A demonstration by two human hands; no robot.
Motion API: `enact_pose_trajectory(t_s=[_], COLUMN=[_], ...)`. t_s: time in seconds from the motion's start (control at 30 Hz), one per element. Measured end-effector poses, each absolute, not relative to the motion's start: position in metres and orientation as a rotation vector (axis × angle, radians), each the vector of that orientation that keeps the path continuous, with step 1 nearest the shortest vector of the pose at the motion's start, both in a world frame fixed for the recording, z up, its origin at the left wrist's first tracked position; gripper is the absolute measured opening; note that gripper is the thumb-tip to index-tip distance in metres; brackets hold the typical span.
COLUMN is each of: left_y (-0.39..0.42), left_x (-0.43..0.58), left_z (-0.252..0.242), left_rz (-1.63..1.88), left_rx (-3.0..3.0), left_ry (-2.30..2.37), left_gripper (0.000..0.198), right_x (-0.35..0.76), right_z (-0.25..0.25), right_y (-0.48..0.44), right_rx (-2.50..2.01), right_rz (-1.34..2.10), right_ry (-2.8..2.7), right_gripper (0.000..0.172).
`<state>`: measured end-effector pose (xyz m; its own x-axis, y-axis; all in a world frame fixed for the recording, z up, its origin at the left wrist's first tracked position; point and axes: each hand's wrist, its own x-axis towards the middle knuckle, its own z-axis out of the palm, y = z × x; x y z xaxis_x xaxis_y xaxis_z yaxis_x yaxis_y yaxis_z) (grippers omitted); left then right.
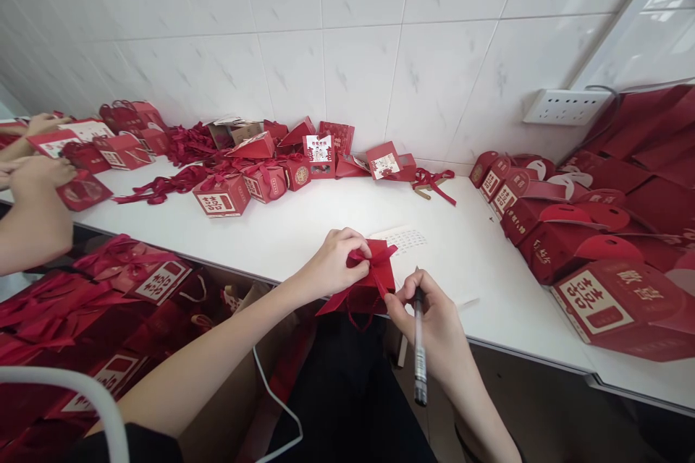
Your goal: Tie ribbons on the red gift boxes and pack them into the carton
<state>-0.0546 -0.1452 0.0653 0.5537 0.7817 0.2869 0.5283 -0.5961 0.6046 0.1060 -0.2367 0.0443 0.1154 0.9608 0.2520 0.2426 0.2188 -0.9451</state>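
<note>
At the front edge of the table is a small red gift box (385,273) with a red ribbon (383,255) across its top, crossed in what looks like a bow or knot. My left hand (341,260) pinches one loop of this ribbon, fingers closed. On the other side, my right hand (428,315) pinches a ribbon end between thumb and forefinger. A black-and-clear pen (420,354) is also tucked in my right hand, pointing down toward me. Behind the box lies a white paper (407,240) with rows of small writing, partly covered by the box.
Red gift boxes (624,300) line the right side of the table, below a wall socket (566,107). More boxes (221,195) and loose ribbons (190,145) lie along the back. A co-worker's hands (40,181) handle boxes at far left. Finished-looking boxes (163,281) fill the lower left.
</note>
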Motion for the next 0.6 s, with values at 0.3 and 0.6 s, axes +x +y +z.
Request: enact_pose_trajectory(t_s=[0.3, 0.6], left_y=[-0.144, -0.138], left_x=[-0.055, -0.081], left_z=[0.065, 0.07], left_rz=[0.777, 0.882], left_rx=[2.263, 2.144], left_ry=[1.062, 1.062], left_gripper=[0.009, 0.029], right_x=[0.118, 0.134], right_z=[0.046, 0.046], right_y=[-0.246, -0.172], right_rx=[-1.305, -1.264], right_rz=[0.793, 0.581], right_ry=[-1.464, -1.402], right_gripper=[0.028, 0.035])
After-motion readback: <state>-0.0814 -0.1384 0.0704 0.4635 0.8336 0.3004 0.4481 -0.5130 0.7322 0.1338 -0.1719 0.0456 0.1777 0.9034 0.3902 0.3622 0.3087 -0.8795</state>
